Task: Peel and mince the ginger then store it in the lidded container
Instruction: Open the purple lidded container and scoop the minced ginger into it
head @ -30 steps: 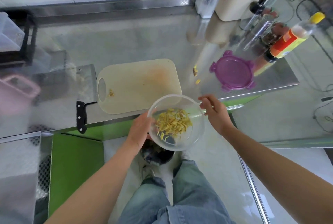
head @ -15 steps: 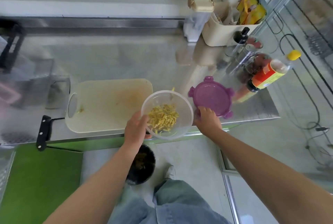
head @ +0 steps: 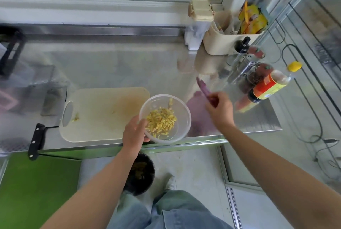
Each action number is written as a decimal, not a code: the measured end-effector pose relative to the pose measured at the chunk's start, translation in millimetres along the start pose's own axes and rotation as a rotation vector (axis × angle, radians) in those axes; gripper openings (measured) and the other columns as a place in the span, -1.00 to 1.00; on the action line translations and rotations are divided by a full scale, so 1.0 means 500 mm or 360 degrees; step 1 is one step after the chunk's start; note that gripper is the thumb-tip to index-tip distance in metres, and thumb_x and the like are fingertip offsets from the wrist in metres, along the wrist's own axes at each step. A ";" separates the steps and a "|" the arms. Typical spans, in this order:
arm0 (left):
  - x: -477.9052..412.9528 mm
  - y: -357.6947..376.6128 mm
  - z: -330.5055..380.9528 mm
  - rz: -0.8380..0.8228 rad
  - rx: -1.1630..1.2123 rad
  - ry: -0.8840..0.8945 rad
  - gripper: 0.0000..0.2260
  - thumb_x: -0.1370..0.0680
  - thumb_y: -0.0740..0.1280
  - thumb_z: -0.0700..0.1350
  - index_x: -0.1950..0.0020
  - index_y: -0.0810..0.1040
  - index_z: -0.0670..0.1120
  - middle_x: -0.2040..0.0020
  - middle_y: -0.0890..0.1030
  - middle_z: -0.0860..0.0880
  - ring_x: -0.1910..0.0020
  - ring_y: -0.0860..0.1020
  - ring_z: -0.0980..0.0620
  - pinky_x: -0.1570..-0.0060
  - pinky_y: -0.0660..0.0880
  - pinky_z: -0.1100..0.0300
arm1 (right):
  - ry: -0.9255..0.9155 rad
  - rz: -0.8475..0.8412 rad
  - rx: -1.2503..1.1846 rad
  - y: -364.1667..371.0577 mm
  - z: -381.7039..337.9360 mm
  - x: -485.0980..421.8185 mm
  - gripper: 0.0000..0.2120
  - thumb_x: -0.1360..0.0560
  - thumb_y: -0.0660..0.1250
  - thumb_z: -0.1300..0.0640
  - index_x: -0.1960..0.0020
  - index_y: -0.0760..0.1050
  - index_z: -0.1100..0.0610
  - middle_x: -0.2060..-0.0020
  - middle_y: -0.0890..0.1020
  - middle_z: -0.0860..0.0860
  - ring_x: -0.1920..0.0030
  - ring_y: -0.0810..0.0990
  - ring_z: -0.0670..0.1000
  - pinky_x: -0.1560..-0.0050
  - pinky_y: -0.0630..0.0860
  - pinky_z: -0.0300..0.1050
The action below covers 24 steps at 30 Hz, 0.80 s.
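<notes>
A clear round container [head: 180, 106] stands at the front edge of the steel counter, with minced yellow ginger [head: 162, 121] in its bottom. My left hand [head: 134, 131] grips its near-left rim. To its right my right hand [head: 219, 108] holds the purple lid [head: 203, 88], lifted off the counter and tilted on edge. The lid's purple reflection shows on the steel below it. A cream cutting board [head: 103, 114] lies left of the container, with a few ginger scraps [head: 75, 118] near its handle hole.
A black-handled knife [head: 36, 141] lies at the counter's front left, its blade under the board's edge. Sauce bottles [head: 265, 86], shakers and a cream caddy [head: 227, 42] crowd the back right. A dark bin [head: 140, 173] with peelings stands on the floor below.
The container moved from over the floor onto the counter's front edge. My right hand reached the purple lid, took hold of it and lifted it up on edge.
</notes>
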<state>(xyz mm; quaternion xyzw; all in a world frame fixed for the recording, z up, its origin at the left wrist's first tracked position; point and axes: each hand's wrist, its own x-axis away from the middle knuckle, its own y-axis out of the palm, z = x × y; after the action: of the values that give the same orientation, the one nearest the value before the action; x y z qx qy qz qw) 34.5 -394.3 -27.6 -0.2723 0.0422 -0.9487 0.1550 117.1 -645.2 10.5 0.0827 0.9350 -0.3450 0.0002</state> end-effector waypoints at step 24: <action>0.036 0.207 0.025 -0.0655 0.0137 -0.0260 -0.78 -0.64 0.20 0.01 -0.26 0.45 0.03 -0.17 0.57 -0.11 -0.13 0.57 -0.13 0.24 0.63 0.02 | 0.1369 -0.0159 -0.1355 -0.088 0.166 0.068 -0.95 -0.58 0.29 0.22 0.01 0.52 0.18 0.30 0.47 0.06 0.32 0.43 -0.05 0.44 0.51 -0.28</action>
<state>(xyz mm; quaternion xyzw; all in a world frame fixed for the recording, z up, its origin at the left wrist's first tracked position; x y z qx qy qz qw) 54.8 -498.0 -25.1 -0.3441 -0.0673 -0.9361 -0.0274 72.0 -726.7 -26.3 0.1634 0.9098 0.1242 -0.3607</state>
